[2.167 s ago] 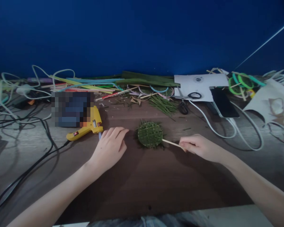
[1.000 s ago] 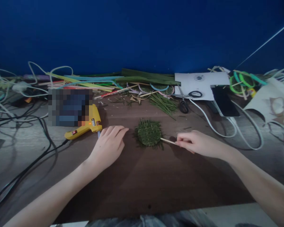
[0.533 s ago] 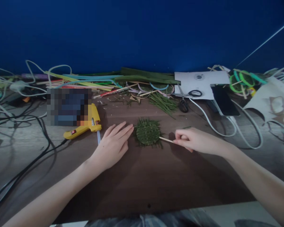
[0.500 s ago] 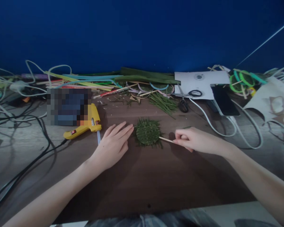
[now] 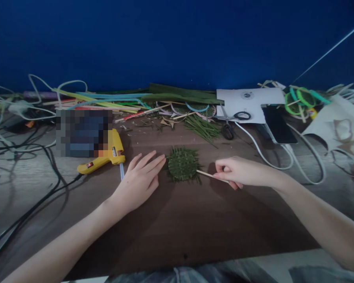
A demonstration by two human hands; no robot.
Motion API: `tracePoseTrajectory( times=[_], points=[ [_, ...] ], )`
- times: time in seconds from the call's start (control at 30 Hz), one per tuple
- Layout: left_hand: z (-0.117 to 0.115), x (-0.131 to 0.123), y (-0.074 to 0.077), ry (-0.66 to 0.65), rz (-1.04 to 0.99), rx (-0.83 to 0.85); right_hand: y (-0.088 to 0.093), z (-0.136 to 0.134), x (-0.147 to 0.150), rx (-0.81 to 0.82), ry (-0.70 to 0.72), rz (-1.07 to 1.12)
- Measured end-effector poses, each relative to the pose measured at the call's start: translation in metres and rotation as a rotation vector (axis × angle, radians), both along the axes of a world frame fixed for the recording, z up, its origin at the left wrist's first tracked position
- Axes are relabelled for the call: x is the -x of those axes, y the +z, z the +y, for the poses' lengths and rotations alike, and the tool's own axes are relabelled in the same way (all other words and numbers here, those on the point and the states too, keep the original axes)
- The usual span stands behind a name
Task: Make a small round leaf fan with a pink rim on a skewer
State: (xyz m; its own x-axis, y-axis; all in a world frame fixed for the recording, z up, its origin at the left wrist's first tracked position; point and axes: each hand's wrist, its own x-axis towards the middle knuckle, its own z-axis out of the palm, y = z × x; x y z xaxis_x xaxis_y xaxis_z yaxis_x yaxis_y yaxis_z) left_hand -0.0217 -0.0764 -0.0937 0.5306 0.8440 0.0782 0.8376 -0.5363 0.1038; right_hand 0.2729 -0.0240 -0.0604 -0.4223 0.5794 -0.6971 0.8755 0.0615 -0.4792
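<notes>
A round woven green leaf disc (image 5: 182, 168) on a thin wooden stick (image 5: 208, 175) lies on the dark wooden table (image 5: 179, 228). My right hand (image 5: 238, 172) is closed in a pinch on the stick just right of the disc. My left hand (image 5: 141, 179) rests flat on the table with fingers stretched out, its fingertips almost at the disc's left edge. A yellow glue gun (image 5: 104, 155) lies just left of that hand.
Black scissors (image 5: 228, 127), a dark phone (image 5: 279, 126) on white paper (image 5: 247, 100) and a white cable (image 5: 286, 157) sit at the back right. Green leaf strips (image 5: 202, 129), coloured straws (image 5: 106, 104) and tangled cables (image 5: 20, 129) crowd the back and left.
My left hand's fingers have straightened and slid right toward the disc. The disc and my right hand have shifted slightly up and left.
</notes>
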Motion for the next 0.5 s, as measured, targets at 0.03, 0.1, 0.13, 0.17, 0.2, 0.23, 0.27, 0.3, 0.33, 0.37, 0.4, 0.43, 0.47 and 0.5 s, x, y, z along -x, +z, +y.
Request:
tracePoseTrajectory(
  times=[0.03, 0.1, 0.13, 0.17, 0.2, 0.23, 0.27, 0.3, 0.33, 0.37, 0.4, 0.43, 0.47, 0.5],
  points=[
    [0.000, 0.000, 0.000, 0.000, 0.002, 0.000, 0.000, 0.001, 0.001, 0.018, -0.001, 0.011],
    [0.000, -0.001, 0.000, 0.001, 0.003, -0.001, 0.000, 0.004, 0.002, 0.061, -0.001, 0.023],
    [-0.001, -0.001, 0.001, 0.003, 0.004, 0.000, -0.001, 0.006, 0.002, 0.082, 0.000, 0.026],
    [-0.001, -0.001, 0.001, 0.004, 0.004, 0.002, -0.001, 0.007, 0.003, 0.104, 0.002, 0.027],
    [-0.001, -0.001, 0.001, 0.005, 0.003, 0.004, -0.001, 0.008, 0.003, 0.122, 0.007, 0.028],
    [-0.001, -0.002, 0.002, 0.007, 0.003, 0.005, -0.002, 0.010, 0.003, 0.135, 0.013, 0.028],
    [-0.001, -0.002, 0.002, 0.010, 0.002, 0.006, -0.002, 0.011, 0.003, 0.144, 0.021, 0.028],
    [-0.001, -0.002, 0.002, 0.012, 0.002, 0.007, -0.003, 0.012, 0.003, 0.152, 0.028, 0.028],
    [-0.001, -0.002, 0.002, 0.012, 0.001, 0.007, -0.003, 0.013, 0.003, 0.159, 0.035, 0.026],
    [-0.001, -0.002, 0.002, 0.013, -0.001, 0.007, -0.003, 0.013, 0.003, 0.166, 0.039, 0.024],
    [-0.001, -0.002, 0.002, 0.013, -0.003, 0.009, -0.003, 0.014, 0.003, 0.173, 0.041, 0.025],
    [-0.001, -0.002, 0.002, 0.012, -0.007, 0.009, -0.003, 0.015, 0.003, 0.181, 0.043, 0.025],
    [-0.001, -0.002, 0.002, 0.011, -0.013, 0.010, -0.002, 0.015, 0.004, 0.190, 0.043, 0.024],
    [-0.001, -0.002, 0.002, 0.011, -0.018, 0.010, -0.002, 0.016, 0.004, 0.199, 0.042, 0.024]
  ],
)
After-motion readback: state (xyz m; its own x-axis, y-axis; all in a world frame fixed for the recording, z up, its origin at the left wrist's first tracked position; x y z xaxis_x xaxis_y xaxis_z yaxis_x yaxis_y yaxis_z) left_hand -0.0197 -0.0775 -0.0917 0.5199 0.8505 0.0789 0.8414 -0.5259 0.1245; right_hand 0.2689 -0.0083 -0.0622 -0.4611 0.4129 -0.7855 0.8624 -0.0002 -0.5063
